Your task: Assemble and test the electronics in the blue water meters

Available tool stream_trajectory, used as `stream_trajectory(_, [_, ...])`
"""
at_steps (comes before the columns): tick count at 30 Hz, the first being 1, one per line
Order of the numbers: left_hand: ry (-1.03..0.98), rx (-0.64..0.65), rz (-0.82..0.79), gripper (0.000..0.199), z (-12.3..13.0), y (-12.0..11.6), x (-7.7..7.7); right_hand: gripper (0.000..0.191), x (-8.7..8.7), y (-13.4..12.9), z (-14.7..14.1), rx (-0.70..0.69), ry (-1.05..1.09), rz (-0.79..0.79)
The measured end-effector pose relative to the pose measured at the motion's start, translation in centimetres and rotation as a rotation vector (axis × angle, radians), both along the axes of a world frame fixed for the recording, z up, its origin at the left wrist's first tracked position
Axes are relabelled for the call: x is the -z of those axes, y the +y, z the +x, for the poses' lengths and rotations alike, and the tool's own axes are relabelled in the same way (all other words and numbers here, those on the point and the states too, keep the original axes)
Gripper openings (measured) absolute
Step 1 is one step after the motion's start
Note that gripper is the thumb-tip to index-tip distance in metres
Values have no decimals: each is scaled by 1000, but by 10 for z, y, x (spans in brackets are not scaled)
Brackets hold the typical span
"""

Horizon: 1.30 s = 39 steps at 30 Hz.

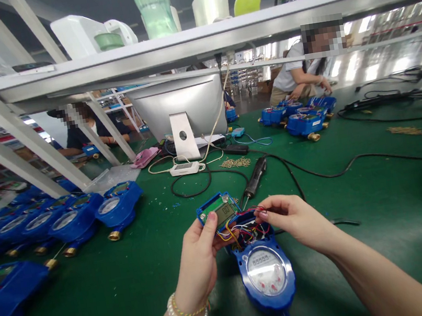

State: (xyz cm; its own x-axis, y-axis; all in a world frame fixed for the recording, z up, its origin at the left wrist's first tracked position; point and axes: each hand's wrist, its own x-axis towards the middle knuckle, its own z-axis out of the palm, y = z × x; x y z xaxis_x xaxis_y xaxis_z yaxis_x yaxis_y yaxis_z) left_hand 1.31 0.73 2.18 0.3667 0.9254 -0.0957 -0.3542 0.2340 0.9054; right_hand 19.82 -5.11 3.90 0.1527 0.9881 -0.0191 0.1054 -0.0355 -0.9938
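In the head view a blue water meter [266,271] lies on the green bench, its round dial facing up and a brass end toward me. Its upper compartment stands open, with coloured wires [249,230] bunched inside. My left hand [199,249] is closed on a small circuit board with a display [222,211], set in a blue frame and tilted up beside the compartment; the thumb presses its front. Wires run from the board into the meter. My right hand [289,217] pinches red wires [256,209] at the compartment's right edge.
Several blue meters [119,206] stand in rows at left; more [304,120] sit at back right. Beyond my hands lie an electric screwdriver [256,177], a pile of screws [235,162] and black cables [340,173]. A monitor [183,109] stands under a shelf [179,49]. Two people sit across.
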Motion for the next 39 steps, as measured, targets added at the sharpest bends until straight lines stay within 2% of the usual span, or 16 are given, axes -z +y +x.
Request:
stream_trajectory(5, [15,0,6,29,3,-1,0,23,2,-1,-1,-18,-4,6])
stream_trajectory(13, [34,6,43,30,6,-3,-1,20,-1,-8,-12,52,-335,149])
stream_trajectory(15, [40,13,46,30,6,-3,0,20,0,-6,-13,36,-296,137])
stream_trajectory(19, [57,38,74,34,5,-4,2,23,3,-3,-12,-8,-28,67])
stream_trajectory(22, [81,42,116,36,5,-5,5,24,4,-3,-11,2,83,24])
stream_trajectory(30, [95,52,171,35,7,-6,8,27,7,-4,-12,25,133,10])
stream_trajectory(39, [159,65,199,33,7,-8,5,30,11,-5,-10,29,134,9])
